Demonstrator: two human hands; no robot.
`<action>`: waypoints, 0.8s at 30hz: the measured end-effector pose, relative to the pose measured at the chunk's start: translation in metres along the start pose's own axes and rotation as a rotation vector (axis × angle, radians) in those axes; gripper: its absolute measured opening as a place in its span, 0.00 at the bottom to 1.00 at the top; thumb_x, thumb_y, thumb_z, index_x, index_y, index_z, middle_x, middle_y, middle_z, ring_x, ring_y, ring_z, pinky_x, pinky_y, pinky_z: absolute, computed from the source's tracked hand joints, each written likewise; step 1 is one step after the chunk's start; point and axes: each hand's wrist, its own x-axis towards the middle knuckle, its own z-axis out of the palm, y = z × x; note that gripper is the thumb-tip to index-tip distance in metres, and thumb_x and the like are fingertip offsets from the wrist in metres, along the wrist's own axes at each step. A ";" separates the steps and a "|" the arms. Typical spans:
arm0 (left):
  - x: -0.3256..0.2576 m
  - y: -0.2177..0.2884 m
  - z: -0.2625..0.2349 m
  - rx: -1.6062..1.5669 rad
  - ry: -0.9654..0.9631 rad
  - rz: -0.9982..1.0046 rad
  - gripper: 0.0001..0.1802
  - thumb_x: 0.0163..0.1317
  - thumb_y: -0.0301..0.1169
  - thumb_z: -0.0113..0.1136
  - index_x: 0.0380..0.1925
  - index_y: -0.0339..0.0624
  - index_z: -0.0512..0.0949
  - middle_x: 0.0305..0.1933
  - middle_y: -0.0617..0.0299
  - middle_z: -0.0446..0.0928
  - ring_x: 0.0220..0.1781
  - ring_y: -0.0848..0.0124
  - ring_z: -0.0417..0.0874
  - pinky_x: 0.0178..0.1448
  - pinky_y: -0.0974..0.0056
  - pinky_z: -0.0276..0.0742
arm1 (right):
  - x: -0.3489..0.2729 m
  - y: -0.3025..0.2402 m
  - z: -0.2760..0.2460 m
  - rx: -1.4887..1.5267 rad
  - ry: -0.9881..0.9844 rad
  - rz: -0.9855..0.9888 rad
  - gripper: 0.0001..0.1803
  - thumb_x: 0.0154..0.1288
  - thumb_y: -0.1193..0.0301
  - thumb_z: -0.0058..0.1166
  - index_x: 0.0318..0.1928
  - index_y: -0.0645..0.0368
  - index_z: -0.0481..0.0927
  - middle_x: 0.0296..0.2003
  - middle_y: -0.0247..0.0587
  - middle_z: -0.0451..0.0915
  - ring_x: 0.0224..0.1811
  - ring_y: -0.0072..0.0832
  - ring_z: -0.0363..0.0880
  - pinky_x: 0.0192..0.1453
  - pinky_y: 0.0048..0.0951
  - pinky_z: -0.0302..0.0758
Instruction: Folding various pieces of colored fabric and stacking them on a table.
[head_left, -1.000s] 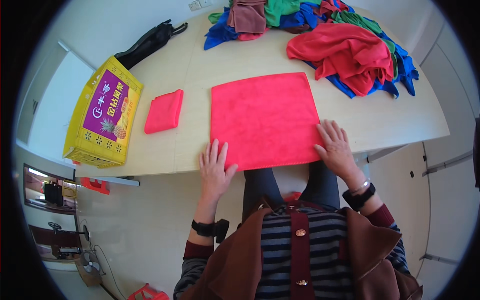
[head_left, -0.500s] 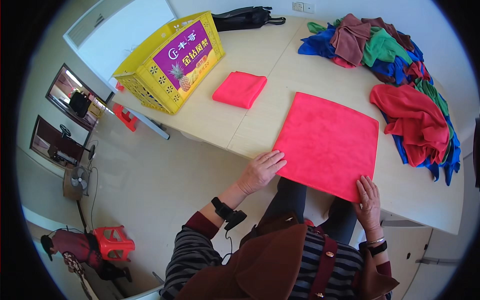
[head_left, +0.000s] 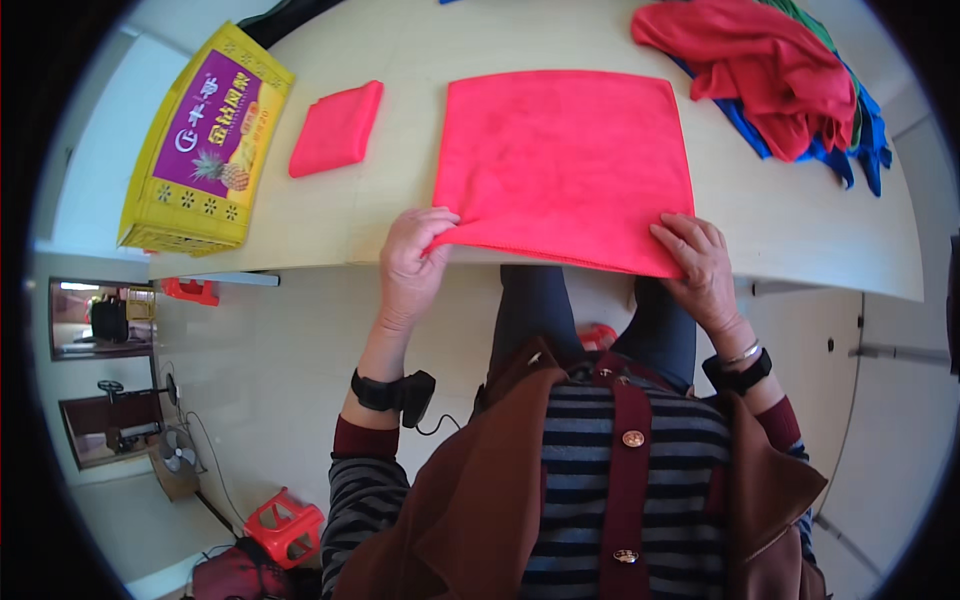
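Observation:
A square pink-red cloth (head_left: 565, 160) lies spread flat on the pale table (head_left: 400, 215), its near edge at the table's front. My left hand (head_left: 412, 262) pinches the cloth's near left corner and lifts it slightly. My right hand (head_left: 700, 270) grips the near right corner at the table's edge. A folded cloth (head_left: 338, 128) of the same colour lies to the left of the spread one.
A yellow crate (head_left: 205, 140) with a purple panel stands at the table's left end. A heap of red, blue and green cloths (head_left: 790, 75) lies at the back right. A red stool (head_left: 285, 525) stands on the floor at lower left.
The camera has swung and closed in on the table. Both hands went from lying flat on the cloth's near edge to gripping its near corners; the left corner is now raised.

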 end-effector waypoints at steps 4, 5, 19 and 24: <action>-0.007 0.002 -0.002 -0.108 -0.112 -0.081 0.14 0.49 0.12 0.55 0.37 0.35 0.78 0.44 0.55 0.80 0.54 0.58 0.79 0.64 0.59 0.68 | -0.013 0.012 0.005 0.043 0.094 -0.017 0.25 0.41 0.81 0.61 0.47 0.57 0.81 0.49 0.42 0.79 0.54 0.44 0.74 0.58 0.39 0.72; -0.008 0.004 -0.003 -0.118 -0.119 -0.080 0.14 0.49 0.12 0.55 0.37 0.35 0.78 0.44 0.55 0.80 0.54 0.58 0.79 0.64 0.59 0.68 | -0.014 0.012 0.002 0.095 0.103 -0.006 0.24 0.41 0.81 0.60 0.46 0.57 0.81 0.47 0.41 0.79 0.53 0.43 0.75 0.57 0.38 0.73; 0.083 -0.021 0.005 -0.715 -0.021 -0.642 0.13 0.61 0.29 0.63 0.43 0.33 0.79 0.39 0.62 0.81 0.39 0.78 0.79 0.46 0.70 0.75 | 0.085 0.058 -0.069 0.587 -0.212 0.457 0.15 0.66 0.63 0.57 0.44 0.63 0.82 0.34 0.32 0.81 0.36 0.17 0.78 0.43 0.20 0.74; 0.117 -0.081 0.059 -0.790 -0.037 -0.835 0.14 0.62 0.32 0.63 0.44 0.33 0.79 0.39 0.61 0.82 0.39 0.77 0.81 0.46 0.70 0.76 | 0.119 0.102 -0.013 0.748 -0.146 0.734 0.19 0.66 0.59 0.57 0.48 0.63 0.81 0.36 0.34 0.83 0.36 0.17 0.79 0.43 0.19 0.75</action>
